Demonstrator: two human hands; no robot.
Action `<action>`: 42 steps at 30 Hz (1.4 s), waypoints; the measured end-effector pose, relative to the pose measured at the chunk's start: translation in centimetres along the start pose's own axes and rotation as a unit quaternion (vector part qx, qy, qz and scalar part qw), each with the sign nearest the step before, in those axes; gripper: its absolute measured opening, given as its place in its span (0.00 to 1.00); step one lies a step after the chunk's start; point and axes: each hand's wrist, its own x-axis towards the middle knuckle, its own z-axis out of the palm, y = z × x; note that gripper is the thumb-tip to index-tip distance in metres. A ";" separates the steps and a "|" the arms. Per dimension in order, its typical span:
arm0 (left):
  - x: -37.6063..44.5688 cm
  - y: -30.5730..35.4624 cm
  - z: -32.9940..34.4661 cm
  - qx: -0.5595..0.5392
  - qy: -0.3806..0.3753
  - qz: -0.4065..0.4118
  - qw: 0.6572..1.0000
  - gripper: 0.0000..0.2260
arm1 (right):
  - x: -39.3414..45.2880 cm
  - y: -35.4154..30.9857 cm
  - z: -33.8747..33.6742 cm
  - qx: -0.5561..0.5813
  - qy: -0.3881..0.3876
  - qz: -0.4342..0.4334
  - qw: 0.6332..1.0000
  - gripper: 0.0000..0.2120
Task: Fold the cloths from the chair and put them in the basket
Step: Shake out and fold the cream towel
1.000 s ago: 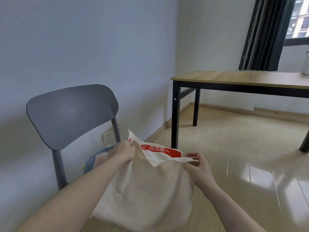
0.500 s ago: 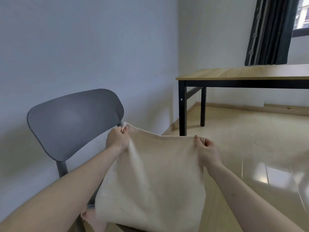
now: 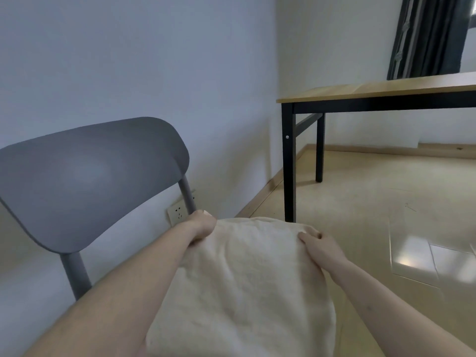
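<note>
I held the cream cloth by its far edge, one corner in each hand, so that the panel hung doubled toward me in front of the grey chair. My left hand had its grip pinched on the left corner, fingers curled around the fabric close beside the chair's back post. My right hand lay over the right corner with fingers bent on the cloth; the thumb side was hidden, so I judged it a pinch without full confirmation. Holding both corners level kept the fold line straight and the edges aligned. The chair seat was covered by the cloth and my arms. The basket was not in view. The wooden table stood well apart, by the dark curtain.
</note>
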 end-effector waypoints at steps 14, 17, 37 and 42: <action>1.0 -1.8 0.7 -0.288 0.154 0.097 0.940 0.09 | 1.3 2.1 0.0 0.145 0.106 -0.125 0.976 0.14; 1.1 -2.2 0.9 -0.327 0.153 0.094 0.928 0.09 | 1.1 1.6 0.3 0.206 0.140 -0.134 0.959 0.12; 3.1 -1.9 0.7 -0.400 0.097 -0.029 0.911 0.04 | 3.1 0.8 0.0 0.009 0.085 -0.026 0.996 0.16; 2.1 -1.7 -2.6 -0.440 0.059 -0.003 0.896 0.21 | 2.6 -0.7 -1.4 0.028 0.038 -0.004 0.999 0.13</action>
